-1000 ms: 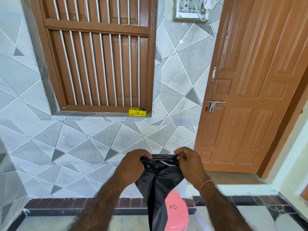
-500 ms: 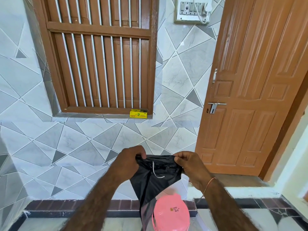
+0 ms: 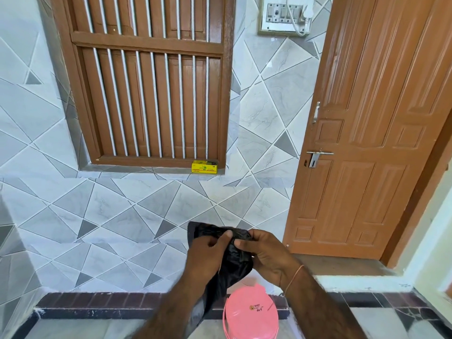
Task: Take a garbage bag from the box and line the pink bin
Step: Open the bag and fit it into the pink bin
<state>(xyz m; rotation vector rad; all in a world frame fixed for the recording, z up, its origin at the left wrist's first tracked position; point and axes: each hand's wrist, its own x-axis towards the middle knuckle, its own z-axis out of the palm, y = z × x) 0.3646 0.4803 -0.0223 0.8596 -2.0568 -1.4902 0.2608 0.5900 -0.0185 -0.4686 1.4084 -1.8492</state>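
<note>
A black garbage bag [image 3: 234, 265] hangs bunched in front of me, above the pink bin [image 3: 250, 314]. My left hand [image 3: 208, 253] and my right hand [image 3: 266, 255] both pinch its top edge, close together, fingers almost touching. The bag's lower part trails down past my left forearm, to the left of the bin. The bin stands on the floor by the wall with its pink lid on, a small sticker and writing on top. The yellow box [image 3: 204, 166] lies on the window sill, far above and behind my hands.
A barred wooden window [image 3: 146, 81] fills the tiled wall ahead. A brown wooden door [image 3: 367, 143] stands shut on the right, with a raised step [image 3: 342, 267] below it. A switchboard [image 3: 285, 15] hangs high on the wall. Dark floor border tiles [image 3: 97, 304] run along the wall's foot.
My hands have come closer together, gathering the bag's top edge into a bunch. The view has tilted down, so the bin shows more fully.
</note>
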